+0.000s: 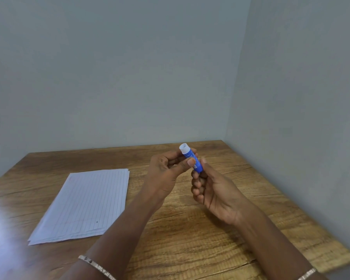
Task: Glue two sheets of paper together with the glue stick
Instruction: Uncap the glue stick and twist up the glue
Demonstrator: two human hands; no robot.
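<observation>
Wood table (210,229), both hands raised w/ fingers pinching glue stick (191,159), lined sheets (85,203) left.

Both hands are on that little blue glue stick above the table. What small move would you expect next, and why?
Probably a twist of the base to raise the glue: the glue stick is held by the left hand and right hand, its white open end up, cap apparently off, and the lined sheets lie untouched.
</observation>
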